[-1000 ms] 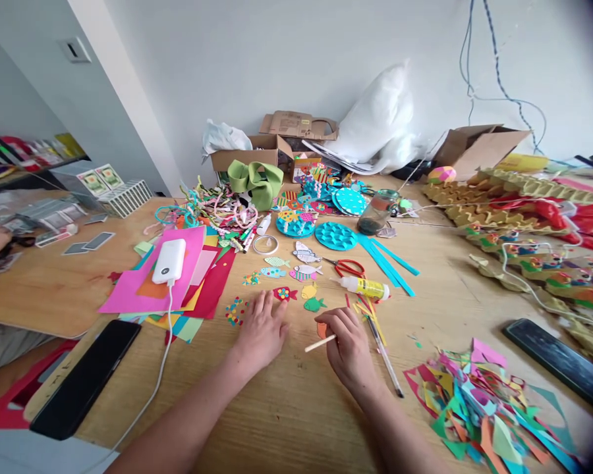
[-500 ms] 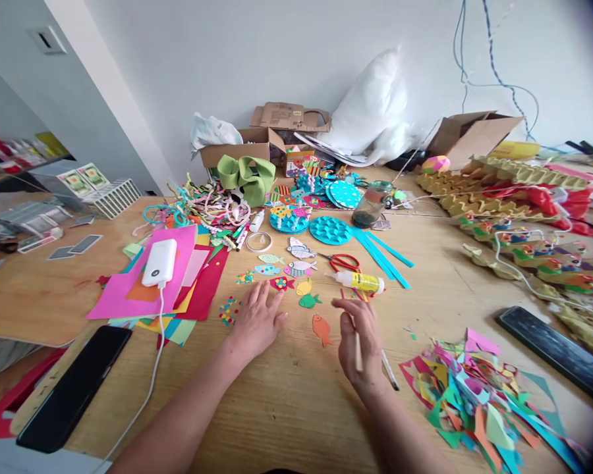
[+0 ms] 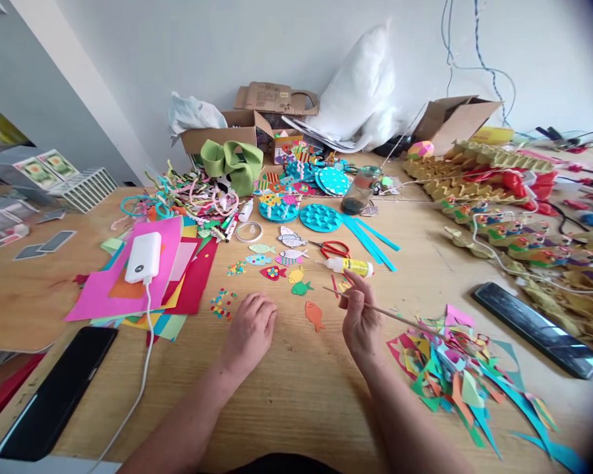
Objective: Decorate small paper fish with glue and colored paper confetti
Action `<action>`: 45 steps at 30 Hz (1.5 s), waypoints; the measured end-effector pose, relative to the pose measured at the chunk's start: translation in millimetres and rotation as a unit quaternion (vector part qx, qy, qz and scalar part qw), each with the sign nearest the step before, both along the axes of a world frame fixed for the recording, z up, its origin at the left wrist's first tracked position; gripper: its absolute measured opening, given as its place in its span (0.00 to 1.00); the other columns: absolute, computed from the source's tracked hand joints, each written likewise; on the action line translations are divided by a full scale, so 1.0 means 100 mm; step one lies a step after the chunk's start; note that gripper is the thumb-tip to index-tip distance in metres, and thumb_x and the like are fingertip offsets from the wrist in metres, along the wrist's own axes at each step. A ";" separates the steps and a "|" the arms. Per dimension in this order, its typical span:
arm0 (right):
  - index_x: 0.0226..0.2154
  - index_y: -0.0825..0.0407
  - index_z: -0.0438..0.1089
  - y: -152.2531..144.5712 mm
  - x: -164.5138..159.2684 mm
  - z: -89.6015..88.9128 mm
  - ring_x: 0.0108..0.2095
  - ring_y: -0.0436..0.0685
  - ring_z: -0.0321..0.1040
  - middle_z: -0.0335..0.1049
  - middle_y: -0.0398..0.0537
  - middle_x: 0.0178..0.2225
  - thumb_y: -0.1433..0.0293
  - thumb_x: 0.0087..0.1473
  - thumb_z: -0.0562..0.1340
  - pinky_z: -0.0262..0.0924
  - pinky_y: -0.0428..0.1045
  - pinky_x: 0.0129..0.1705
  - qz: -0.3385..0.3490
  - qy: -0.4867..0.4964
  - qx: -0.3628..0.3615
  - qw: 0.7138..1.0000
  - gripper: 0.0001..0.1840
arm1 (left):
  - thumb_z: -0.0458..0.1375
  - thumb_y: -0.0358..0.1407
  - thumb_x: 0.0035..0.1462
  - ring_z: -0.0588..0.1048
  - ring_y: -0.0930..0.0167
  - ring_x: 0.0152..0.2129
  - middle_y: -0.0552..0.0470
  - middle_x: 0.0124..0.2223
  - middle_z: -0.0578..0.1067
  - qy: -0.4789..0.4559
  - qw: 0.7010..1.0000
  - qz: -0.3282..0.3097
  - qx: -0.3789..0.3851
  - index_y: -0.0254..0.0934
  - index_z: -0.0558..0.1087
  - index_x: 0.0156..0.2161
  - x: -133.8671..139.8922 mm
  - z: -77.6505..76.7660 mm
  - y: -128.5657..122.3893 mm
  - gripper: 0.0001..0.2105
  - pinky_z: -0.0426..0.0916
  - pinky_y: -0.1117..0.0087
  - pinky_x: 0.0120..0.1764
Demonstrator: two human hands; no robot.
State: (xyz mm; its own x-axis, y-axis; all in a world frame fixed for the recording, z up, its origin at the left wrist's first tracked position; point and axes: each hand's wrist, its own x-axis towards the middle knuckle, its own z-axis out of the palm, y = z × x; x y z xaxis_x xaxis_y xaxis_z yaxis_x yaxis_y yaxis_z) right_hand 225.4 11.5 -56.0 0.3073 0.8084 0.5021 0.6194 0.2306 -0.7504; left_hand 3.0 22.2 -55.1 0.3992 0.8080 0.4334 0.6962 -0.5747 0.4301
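My right hand (image 3: 363, 322) pinches a thin wooden stick (image 3: 400, 317), which slants from its fingertips toward the paper scraps. My left hand (image 3: 251, 332) rests on the table with its fingers curled in; nothing shows in it. Between the hands lies an orange paper fish (image 3: 314, 315). Just beyond are a green fish (image 3: 302, 288), a yellow fish (image 3: 296, 274) and a red fish with coloured dots (image 3: 273, 272). Small paper dots (image 3: 222, 304) lie left of my left hand. A glue bottle (image 3: 353, 266) lies beyond my right fingers, with red-handled scissors (image 3: 335, 249) behind it.
Paper scraps (image 3: 457, 365) and a phone (image 3: 536, 329) lie to the right. Coloured sheets (image 3: 99, 289) bear a power bank (image 3: 143, 257) on the left, near another black phone (image 3: 56, 392). Blue scalloped discs (image 3: 321, 218), a glass jar (image 3: 362, 191) and egg trays (image 3: 474, 191) stand farther back.
My left hand has drawn back from the red fish and curled its fingers. My right hand has turned the stick across its fingers, with one end now pointing left. The view has shifted slightly.
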 end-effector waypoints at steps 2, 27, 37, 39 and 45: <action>0.56 0.47 0.64 0.03 0.00 -0.01 0.36 0.55 0.70 0.73 0.46 0.34 0.64 0.66 0.50 0.63 0.54 0.44 0.033 -0.025 0.012 0.999 0.19 | 0.52 0.26 0.62 0.71 0.65 0.40 0.48 0.36 0.75 -0.018 1.000 -0.002 0.014 0.37 0.73 0.36 -0.01 -0.04 0.02 0.09 0.71 0.60 0.46; 0.31 0.52 0.67 -0.25 -0.46 0.12 0.36 0.59 0.72 0.75 0.49 0.30 0.75 0.60 0.59 0.64 0.53 0.42 0.192 -0.398 -0.109 0.891 0.05 | 0.51 0.29 0.65 0.74 0.66 0.32 0.49 0.33 0.77 -0.069 0.993 0.059 0.080 0.36 0.72 0.39 -0.15 0.01 0.10 0.07 0.69 0.66 0.36; 0.41 0.51 0.68 0.00 -0.16 0.08 0.49 0.60 0.71 0.77 0.52 0.43 0.76 0.62 0.55 0.69 0.55 0.48 0.237 -0.236 -0.026 0.942 0.09 | 0.54 0.31 0.64 0.73 0.65 0.37 0.47 0.37 0.77 -0.059 0.997 -0.015 0.048 0.35 0.74 0.43 -0.11 0.04 0.06 0.07 0.70 0.62 0.42; 0.42 0.52 0.69 0.09 -0.08 0.06 0.50 0.61 0.70 0.77 0.54 0.44 0.77 0.61 0.54 0.69 0.57 0.48 0.236 -0.250 -0.045 0.938 0.10 | 0.57 0.34 0.62 0.71 0.64 0.42 0.47 0.41 0.77 -0.023 0.996 -0.082 0.022 0.37 0.75 0.44 -0.08 0.08 0.02 0.08 0.69 0.59 0.47; 0.46 0.55 0.69 0.14 -0.10 -0.02 0.54 0.64 0.66 0.74 0.59 0.49 0.79 0.60 0.53 0.66 0.61 0.52 0.245 -0.293 -0.110 0.918 0.15 | 0.63 0.40 0.57 0.66 0.59 0.50 0.44 0.49 0.72 0.110 0.984 -0.138 -0.031 0.38 0.76 0.47 -0.01 0.13 -0.08 0.13 0.61 0.51 0.59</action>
